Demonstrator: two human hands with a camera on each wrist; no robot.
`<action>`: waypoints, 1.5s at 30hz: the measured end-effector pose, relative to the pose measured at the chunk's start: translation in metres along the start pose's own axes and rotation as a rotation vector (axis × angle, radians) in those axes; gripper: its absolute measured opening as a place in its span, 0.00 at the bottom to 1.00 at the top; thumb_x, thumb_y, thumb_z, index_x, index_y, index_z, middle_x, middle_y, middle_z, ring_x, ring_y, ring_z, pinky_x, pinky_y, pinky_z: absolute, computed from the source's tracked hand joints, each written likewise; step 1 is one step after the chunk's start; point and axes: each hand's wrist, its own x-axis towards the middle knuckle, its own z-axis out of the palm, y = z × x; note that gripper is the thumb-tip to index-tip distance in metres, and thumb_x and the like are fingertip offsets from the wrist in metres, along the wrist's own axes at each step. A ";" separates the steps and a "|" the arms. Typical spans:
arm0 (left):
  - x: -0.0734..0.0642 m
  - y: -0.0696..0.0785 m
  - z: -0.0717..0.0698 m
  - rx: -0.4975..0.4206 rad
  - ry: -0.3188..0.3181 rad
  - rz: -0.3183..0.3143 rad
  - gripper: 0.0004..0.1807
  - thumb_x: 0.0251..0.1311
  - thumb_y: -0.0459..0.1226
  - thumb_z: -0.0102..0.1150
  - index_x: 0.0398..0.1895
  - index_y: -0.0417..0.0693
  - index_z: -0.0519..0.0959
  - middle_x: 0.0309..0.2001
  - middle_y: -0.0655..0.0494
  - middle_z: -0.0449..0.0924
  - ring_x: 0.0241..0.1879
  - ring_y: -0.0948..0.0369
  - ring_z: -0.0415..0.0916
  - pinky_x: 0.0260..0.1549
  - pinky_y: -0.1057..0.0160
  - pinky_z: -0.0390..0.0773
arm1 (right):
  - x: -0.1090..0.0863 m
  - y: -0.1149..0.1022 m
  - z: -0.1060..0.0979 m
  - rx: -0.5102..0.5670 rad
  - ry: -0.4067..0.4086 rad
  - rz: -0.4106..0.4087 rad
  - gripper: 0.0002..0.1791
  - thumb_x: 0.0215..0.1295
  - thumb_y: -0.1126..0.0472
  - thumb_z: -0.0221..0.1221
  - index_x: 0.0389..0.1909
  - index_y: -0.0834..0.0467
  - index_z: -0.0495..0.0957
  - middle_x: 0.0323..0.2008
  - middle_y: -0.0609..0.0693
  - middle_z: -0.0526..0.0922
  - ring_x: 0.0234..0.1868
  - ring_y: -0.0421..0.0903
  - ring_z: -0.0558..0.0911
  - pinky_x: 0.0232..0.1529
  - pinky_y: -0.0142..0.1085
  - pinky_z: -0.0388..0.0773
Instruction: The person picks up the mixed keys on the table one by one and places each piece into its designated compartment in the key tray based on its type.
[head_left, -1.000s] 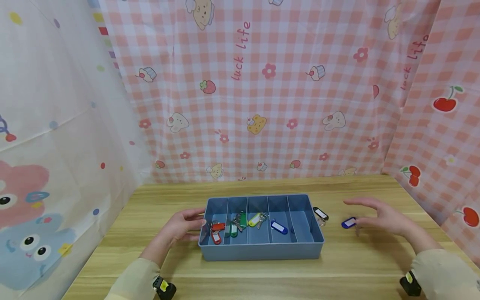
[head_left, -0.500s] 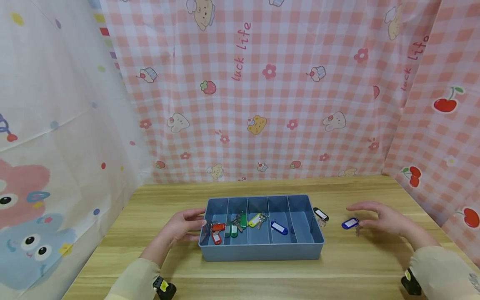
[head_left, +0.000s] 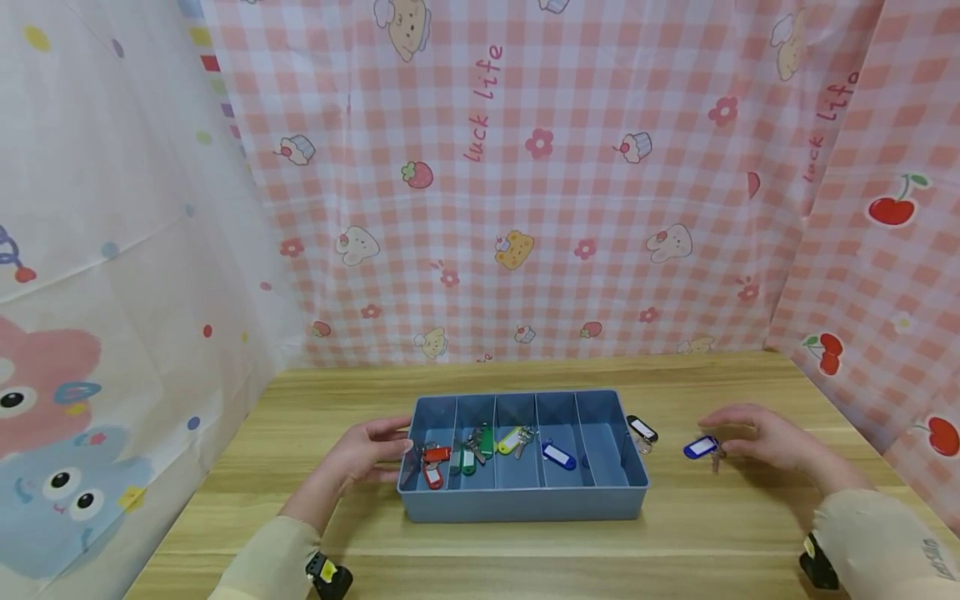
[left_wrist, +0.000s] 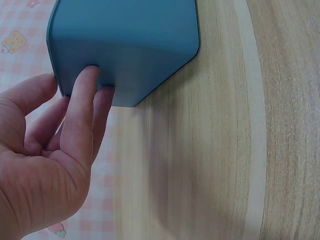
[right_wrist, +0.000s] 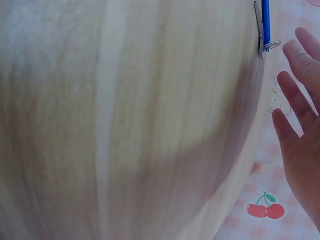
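Note:
At the left end of a blue-grey five-slot box, no, a divided blue-grey box, my left hand grips the end wall, thumb at the rim. In the left wrist view its fingers press the outside of that wall. My right hand hovers beside a blue key tag on the table, fingers loosely bent and spread. Small keys on the tag's ring lie by the thumb. The right wrist view has the tag edge-on, apart from the fingers.
Inside the box, from the left, lie red key tags, green tags, a yellow tag and a blue tag in separate compartments. A black key tag lies against the box's right side. Patterned cloth hangs behind the table.
My right hand has drawn slightly to the right and lower, uncovering more of the blue tag and its keys. The left hand and the box have stayed in place.

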 end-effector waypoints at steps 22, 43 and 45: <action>0.000 0.000 -0.001 -0.017 -0.003 0.000 0.29 0.63 0.30 0.64 0.68 0.37 0.70 0.59 0.34 0.74 0.48 0.52 0.80 0.39 0.48 0.84 | 0.004 0.005 0.006 -0.068 -0.040 0.053 0.12 0.56 0.72 0.68 0.40 0.58 0.86 0.41 0.50 0.84 0.43 0.37 0.79 0.45 0.25 0.74; -0.001 0.000 0.000 -0.013 0.003 -0.004 0.29 0.64 0.30 0.63 0.68 0.37 0.70 0.59 0.34 0.74 0.48 0.52 0.80 0.38 0.48 0.85 | 0.003 0.003 0.011 -0.096 -0.009 0.131 0.08 0.55 0.67 0.71 0.30 0.50 0.86 0.32 0.39 0.82 0.36 0.34 0.77 0.40 0.33 0.76; -0.001 0.001 0.000 -0.015 0.002 -0.005 0.29 0.63 0.30 0.63 0.68 0.37 0.70 0.59 0.34 0.74 0.48 0.52 0.80 0.38 0.48 0.84 | 0.003 0.003 0.012 -0.097 0.005 0.111 0.08 0.54 0.67 0.71 0.28 0.50 0.85 0.31 0.38 0.81 0.35 0.34 0.76 0.38 0.32 0.75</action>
